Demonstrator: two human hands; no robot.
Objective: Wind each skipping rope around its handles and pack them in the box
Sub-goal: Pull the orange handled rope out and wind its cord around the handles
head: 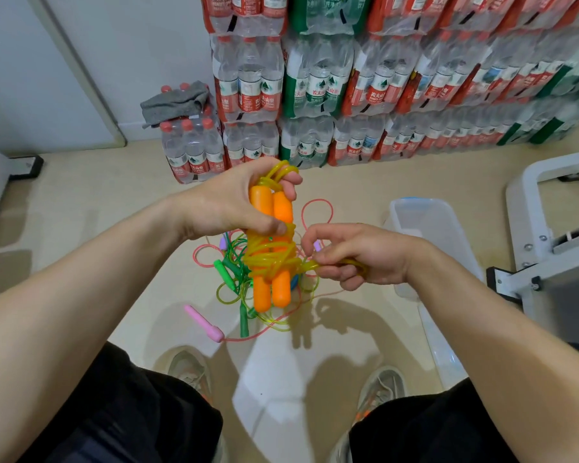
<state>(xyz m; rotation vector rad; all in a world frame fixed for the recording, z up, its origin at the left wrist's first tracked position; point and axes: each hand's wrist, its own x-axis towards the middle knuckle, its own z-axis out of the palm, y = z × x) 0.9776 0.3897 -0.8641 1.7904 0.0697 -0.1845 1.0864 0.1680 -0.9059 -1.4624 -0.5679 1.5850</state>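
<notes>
**Inspector:** State of the hands?

**Assistant:** The left hand (234,202) grips the two orange handles (262,202) side by side, with the thumb pressed across them. Pairing them gives the yellow rope (271,259) a single core to go round.

**Inspector:** And the other?

**Assistant:** The right hand (358,255) pinches the rope's free stretch just beside the coils and draws it sideways. I judge this is to keep the turns tight.

**Inspector:** Progress?

**Assistant:** Several turns sit round the middle of the handles, and both ends are bare. The winding looks nearly complete, but the tail is not yet secured. The bundle is held in the air above the floor (114,228), not in the box (448,235). The box stands open to the right, near enough for a short reach.

**Inspector:** Outstanding items?

**Assistant:** A green rope (229,272) and a pink rope (203,322) lie loose and tangled on the floor beneath the hands. Neither is wound.
</notes>
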